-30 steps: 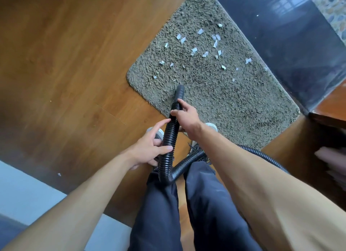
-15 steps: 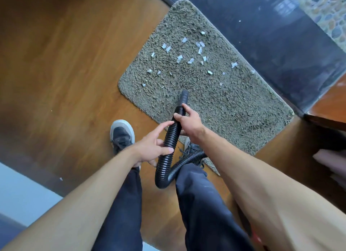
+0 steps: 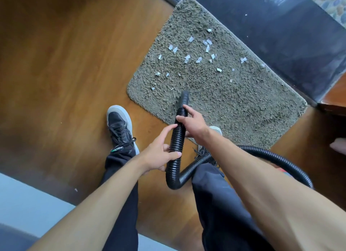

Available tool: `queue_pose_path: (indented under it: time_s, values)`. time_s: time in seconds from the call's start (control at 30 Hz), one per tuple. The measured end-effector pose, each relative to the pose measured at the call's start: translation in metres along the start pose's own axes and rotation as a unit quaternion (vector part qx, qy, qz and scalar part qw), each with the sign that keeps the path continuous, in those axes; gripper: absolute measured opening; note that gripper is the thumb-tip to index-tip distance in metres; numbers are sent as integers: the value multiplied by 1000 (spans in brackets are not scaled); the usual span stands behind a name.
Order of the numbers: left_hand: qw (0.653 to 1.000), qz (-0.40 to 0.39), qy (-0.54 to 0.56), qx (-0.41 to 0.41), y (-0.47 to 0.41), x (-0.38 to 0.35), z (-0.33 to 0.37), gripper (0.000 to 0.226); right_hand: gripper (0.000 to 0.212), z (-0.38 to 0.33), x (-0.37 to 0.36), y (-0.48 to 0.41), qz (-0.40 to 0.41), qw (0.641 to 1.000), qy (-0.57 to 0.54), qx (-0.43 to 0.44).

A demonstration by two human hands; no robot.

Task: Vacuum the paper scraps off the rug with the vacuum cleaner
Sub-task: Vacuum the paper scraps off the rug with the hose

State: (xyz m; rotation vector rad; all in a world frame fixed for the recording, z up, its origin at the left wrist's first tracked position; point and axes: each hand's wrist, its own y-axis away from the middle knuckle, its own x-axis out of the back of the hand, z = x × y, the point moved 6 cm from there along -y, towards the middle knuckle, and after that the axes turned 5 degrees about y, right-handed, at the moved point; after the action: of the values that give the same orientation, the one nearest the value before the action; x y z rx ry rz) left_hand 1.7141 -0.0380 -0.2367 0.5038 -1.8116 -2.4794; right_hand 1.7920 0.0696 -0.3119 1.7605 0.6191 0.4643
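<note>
paper scraps (image 3: 187, 57) lie on the rug (image 3: 243, 101), well beyond your fingertips. right hand (image 3: 192, 121) fingers wrap the hose (image 3: 177, 138) just behind the nozzle (image 3: 183, 98); left hand (image 3: 159, 155) pinches it lower, index straight. press nozzle low, sweep slowly forward.

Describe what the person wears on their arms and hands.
The left arm and right arm are bare to the frame's edge, no sleeves showing. The left hand and right hand wear no gloves, watch or visible rings.
</note>
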Motion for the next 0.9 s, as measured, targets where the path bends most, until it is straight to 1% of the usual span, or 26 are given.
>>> queue_pose_path:
  time_s: [0.13, 0.3, 0.5, 0.6, 0.7, 0.83, 0.9]
  values:
    - [999, 9, 51, -9, 9, 21, -17, 78, 66, -7, -31, -1, -23, 999, 31, -3]
    - [995, 10, 95, -12, 12, 38, -28, 77, 64, -17, -52, -4, -22, 996, 91, 11]
    - [997, -9, 79, -8, 4, 31, -21, 77, 64, -19, -40, -4, -3, 995, 100, -2]
    - [998, -17, 66, -6, 2, 26, -12, 78, 59, -21, -28, -1, 13, 996, 92, 0]
    - [998, -21, 66, -4, 2, 24, -6, 78, 52, -24, -26, 1, 12, 996, 92, 3]
    - [997, -5, 79, -1, 6, 29, -8, 78, 46, -30, -36, -2, 3, 991, 135, 19]
    - [996, 10, 94, 1, 10, 34, -11, 78, 50, -34, -46, -5, -9, 988, 154, 19]
